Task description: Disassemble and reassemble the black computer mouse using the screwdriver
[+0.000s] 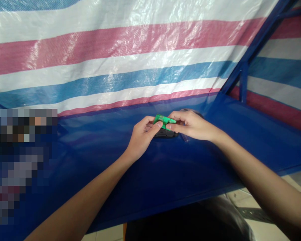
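Observation:
Between my two hands is a green circuit board (167,119), tilted and held above the blue table. My left hand (142,135) pinches its left end, the thumb lying on top. The right end is gripped by my right hand (190,124), thumb in front and fingers behind. Just under the board a black plastic shell (167,134) rests on the table, partly covered by the board and my fingers. Behind my right hand lies a dark rounded object (197,112), mostly hidden, and a small clear piece (185,138) shows below that hand.
A blue table (165,174) spreads beneath my arms, its front edge close to my body. Striped plastic sheeting (115,57) hangs along the back. A blue metal frame (243,80) stands at the right. The left side (20,160) is blurred into blocks.

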`<state>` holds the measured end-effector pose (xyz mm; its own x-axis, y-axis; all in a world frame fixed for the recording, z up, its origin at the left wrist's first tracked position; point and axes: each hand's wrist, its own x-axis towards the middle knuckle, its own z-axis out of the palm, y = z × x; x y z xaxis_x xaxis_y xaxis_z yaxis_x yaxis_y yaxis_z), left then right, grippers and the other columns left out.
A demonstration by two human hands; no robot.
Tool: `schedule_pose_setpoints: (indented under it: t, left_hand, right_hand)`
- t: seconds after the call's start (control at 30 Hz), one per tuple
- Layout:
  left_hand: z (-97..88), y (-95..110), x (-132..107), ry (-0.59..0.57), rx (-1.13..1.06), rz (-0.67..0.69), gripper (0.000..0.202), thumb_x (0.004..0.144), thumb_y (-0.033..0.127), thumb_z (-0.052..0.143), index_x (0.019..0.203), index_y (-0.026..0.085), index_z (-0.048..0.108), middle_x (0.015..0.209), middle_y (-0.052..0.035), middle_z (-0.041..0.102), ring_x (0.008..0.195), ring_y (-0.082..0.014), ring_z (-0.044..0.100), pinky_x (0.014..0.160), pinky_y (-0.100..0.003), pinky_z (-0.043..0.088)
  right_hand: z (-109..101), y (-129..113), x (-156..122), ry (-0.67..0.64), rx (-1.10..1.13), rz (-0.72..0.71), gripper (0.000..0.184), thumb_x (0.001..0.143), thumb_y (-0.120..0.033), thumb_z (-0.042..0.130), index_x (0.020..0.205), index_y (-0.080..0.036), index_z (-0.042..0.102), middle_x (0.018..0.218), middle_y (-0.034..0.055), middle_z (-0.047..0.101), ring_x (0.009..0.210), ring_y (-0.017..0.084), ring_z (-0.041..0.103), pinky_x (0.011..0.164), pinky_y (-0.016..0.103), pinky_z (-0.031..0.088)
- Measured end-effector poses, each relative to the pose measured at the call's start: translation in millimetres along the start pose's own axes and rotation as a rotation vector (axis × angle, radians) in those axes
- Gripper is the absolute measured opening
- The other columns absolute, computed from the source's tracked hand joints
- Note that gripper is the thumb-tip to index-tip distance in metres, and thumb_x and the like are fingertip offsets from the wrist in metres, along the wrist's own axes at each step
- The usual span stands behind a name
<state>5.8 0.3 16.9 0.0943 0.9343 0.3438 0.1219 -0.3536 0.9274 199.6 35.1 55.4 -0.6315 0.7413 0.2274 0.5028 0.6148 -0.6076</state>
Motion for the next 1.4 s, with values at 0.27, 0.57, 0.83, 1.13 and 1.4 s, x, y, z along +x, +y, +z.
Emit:
schedule_pose_setpoints:
  t: [0.27,0.57,0.83,1.13,1.4]
  left_hand:
    - [-1.9,-2.1,-0.5,-0.033,0.049,-0.032,0.027,0.081,0.043,0.06,0.077,0.016,0.059,0.071,0.0009,0.06,0.067,-0.0113,0.055,0.063,-0.023,0.043]
    - [1.0,0.3,-3.3,-0.044,0.182,-0.008,0.025,0.082,0.041,0.059,0.086,0.017,0.064,0.071,0.0018,0.061,0.062,-0.0099,0.052,0.061,-0.022,0.041]
    - [0.3,-2.1,-2.6,-0.004,0.115,-0.002,0.023,0.082,0.039,0.059,0.087,0.017,0.061,0.073,0.0015,0.06,0.066,-0.0115,0.055,0.063,-0.023,0.043]
    - [0.0,-2.5,-3.3,-0.003,0.232,0.063,0.017,0.08,0.035,0.061,0.083,0.018,0.058,0.074,0.0022,0.058,0.068,-0.0113,0.055,0.066,-0.023,0.043]
    - [-0.6,-3.8,-3.9,-0.041,0.197,0.05,0.018,0.081,0.035,0.06,0.088,0.019,0.056,0.076,0.0024,0.058,0.07,-0.0111,0.056,0.068,-0.023,0.044]
  right_hand:
    - [2.3,-2.7,0.6,-0.001,-0.009,-0.041,0.03,0.086,-0.043,0.055,0.09,-0.014,0.064,0.067,0.0005,0.062,0.057,0.012,0.054,0.053,0.023,0.038]
    - [2.5,2.9,-0.3,0.071,0.135,-0.034,0.034,0.085,-0.04,0.057,0.107,-0.014,0.064,0.07,0.0026,0.065,0.059,0.014,0.059,0.054,0.024,0.043]
    - [3.7,1.8,0.5,0.013,0.203,-0.037,0.039,0.083,-0.038,0.06,0.114,-0.015,0.059,0.062,-0.0016,0.059,0.055,0.012,0.057,0.051,0.022,0.043]
    - [4.3,-0.3,-0.6,-0.004,0.222,-0.031,0.036,0.083,-0.035,0.061,0.112,-0.014,0.061,0.064,0.0007,0.063,0.056,0.013,0.059,0.051,0.022,0.043]
    - [5.9,2.7,-0.3,-0.047,0.344,0.002,0.041,0.082,-0.037,0.062,0.116,-0.014,0.06,0.069,0.0011,0.064,0.06,0.013,0.06,0.058,0.024,0.05]
